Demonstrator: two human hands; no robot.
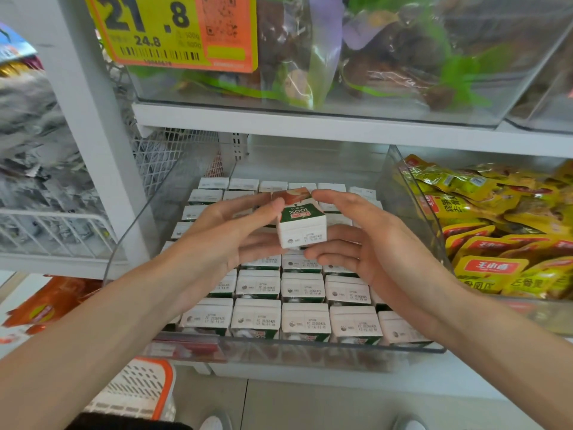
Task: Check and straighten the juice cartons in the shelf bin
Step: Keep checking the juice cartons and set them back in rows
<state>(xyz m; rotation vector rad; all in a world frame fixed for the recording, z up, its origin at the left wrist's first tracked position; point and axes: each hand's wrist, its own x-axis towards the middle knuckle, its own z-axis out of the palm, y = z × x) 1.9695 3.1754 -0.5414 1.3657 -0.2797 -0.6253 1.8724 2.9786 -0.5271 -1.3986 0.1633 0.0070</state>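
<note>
A clear plastic shelf bin point(279, 346) holds several rows of small white-topped juice cartons point(305, 319) standing upright with printed date codes facing up. One juice carton point(302, 223), white, green and red with "100%" on it, is lifted above the rows and tilted toward me. My left hand point(229, 231) grips its left side with thumb on top and fingers underneath. My right hand point(362, 240) touches its right side, thumb at the top edge and fingers under its lower corner. The cartons beneath both hands are partly hidden.
A second clear bin point(403, 193) with yellow snack packets point(496, 231) sits directly to the right. Above is a shelf point(310, 122) with bagged goods and a yellow price tag point(173, 32). A white wire basket point(55, 234) stands left; a white-orange basket point(139, 395) is on the floor.
</note>
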